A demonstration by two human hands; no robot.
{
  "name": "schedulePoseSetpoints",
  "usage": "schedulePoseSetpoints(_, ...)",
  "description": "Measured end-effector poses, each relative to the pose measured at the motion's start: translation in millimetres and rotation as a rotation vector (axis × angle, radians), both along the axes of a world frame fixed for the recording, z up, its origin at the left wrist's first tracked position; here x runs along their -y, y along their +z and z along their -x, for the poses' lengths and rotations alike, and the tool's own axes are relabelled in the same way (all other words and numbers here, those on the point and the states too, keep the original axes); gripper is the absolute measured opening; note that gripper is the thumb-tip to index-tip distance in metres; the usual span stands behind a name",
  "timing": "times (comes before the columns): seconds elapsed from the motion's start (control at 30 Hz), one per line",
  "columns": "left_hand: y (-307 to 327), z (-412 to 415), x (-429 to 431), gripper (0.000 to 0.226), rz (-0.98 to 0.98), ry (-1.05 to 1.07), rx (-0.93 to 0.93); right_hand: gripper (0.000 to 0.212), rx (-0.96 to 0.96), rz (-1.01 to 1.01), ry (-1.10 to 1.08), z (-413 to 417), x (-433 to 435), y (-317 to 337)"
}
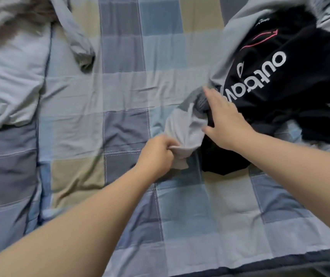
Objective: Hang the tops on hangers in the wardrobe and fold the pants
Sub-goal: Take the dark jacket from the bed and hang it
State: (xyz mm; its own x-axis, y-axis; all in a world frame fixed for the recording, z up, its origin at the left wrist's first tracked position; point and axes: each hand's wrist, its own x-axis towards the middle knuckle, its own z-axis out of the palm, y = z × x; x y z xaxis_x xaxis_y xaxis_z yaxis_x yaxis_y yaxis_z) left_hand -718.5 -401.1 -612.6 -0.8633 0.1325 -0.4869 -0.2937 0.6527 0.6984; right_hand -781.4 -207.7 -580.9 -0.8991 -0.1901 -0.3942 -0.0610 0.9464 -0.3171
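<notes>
A heap of clothes lies at the right on the checked bedspread (120,92). On top is a black top (276,80) with white lettering and a pink line. A light grey garment (186,132) sticks out from under it at the left. My left hand (156,154) grips the near end of that grey garment, fingers curled round the cloth. My right hand (224,120) lies flat with straight fingers on the black top's near edge, thumb touching the grey cloth. Another grey garment (238,31) wraps the heap's far side.
A pale blue-grey jacket (14,76) with a fur-trimmed hood (16,15) is spread at the far left, one sleeve (80,43) reaching toward the middle. The bed's dark near edge (280,264) runs along the bottom right.
</notes>
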Motion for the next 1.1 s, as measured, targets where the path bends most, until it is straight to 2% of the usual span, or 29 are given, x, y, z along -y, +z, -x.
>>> schedulePoseSetpoints(0.13, 74.2, -68.5, 33.2, 0.034, -0.073, 0.106, 0.021, 0.1, 0.153, -0.2, 0.287, -15.3, 15.7, 29.0)
schedulePoseSetpoints(0.27, 142.7, -116.7, 69.8, 0.034, -0.041, 0.245, -0.096, 0.07, 0.323, -0.245, 0.394, -49.2, 41.3, 62.7)
schedulePoseSetpoints(0.37, 189.5, -142.4, 90.5, 0.035, 0.01, 0.324, -0.119, 0.057, 0.261, -0.248, 0.355, -78.2, 52.3, 102.4)
schedulePoseSetpoints(0.43, 220.1, -154.7, 99.5, 0.037, 0.053, 0.41, -0.134, 0.041, 0.176, -0.224, 0.311, -93.9, 60.9, 136.2)
schedulePoseSetpoints(0.5, 250.8, -164.6, 107.7, 0.038, 0.114, 0.514, -0.187, 0.024, 0.102, -0.151, 0.263, -107.9, 72.6, 175.7)
schedulePoseSetpoints(0.57, 279.5, -168.6, 114.0, 0.037, 0.156, 0.584, -0.229, 0.02, 0.063, -0.04, 0.177, -115.6, 82.7, 217.7)
schedulePoseSetpoints(0.63, 310.5, -167.9, 116.1, 0.038, 0.205, 0.526, -0.245, 0.014, 0.003, 0.085, 0.117, -116.7, 90.4, 265.7)
schedulePoseSetpoints(0.73, 355.8, -167.5, 108.2, 0.09, 0.271, 0.377, -0.198, 0.013, -0.054, 0.33, 0.063, -120.0, 106.8, 344.0)
schedulePoseSetpoints(0.8, 378.9, -160.9, 95.2, 0.106, 0.163, 0.308, -0.195, 0.024, -0.071, 0.503, 0.02, -120.1, 117.5, 387.2)
schedulePoseSetpoints(0.9, 416.1, -146.5, 76.2, 0.111, -0.188, 0.31, -0.256, 0.017, -0.089, 0.672, -0.045, -127.2, 133.0, 451.4)
schedulePoseSetpoints(0.97, 440.5, -135.3, 68.0, 0.098, -0.35, 0.394, -0.303, 0.017, -0.134, 0.796, -0.081, -130.0, 143.0, 488.1)
schedulePoseSetpoints(1.03, 459.5, -123.4, 68.1, 0.062, -0.396, 0.48, -0.387, 0.017, -0.136, 0.958, -0.096, -132.5, 150.8, 517.5)
schedulePoseSetpoints(1.1, 476.9, -113.7, 76.2, 0.027, -0.444, 0.55, -0.447, 0.016, -0.015, 1.179, -0.105, -132.1, 152.7, 537.0)
